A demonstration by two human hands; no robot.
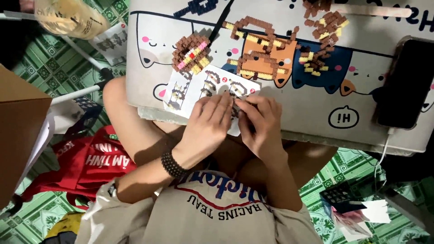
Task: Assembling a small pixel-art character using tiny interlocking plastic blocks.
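lap table (316, 122), three brick builds, two hands

A grey-white table (294, 122) is seen, printed with cartoon cats in white, orange and dark blue with pink cheeks. At 12 o'clock a block model (260, 56) in brown, orange and yellow is placed. At 11 o'clock a smaller block piece (191, 54) in brown, pink, yellow and red is shown. The floor (58, 63) is patterned with green tiles. At 8 o'clock a red bag (90, 165) with white letters is seen. A black bead bracelet (172, 163) is worn.
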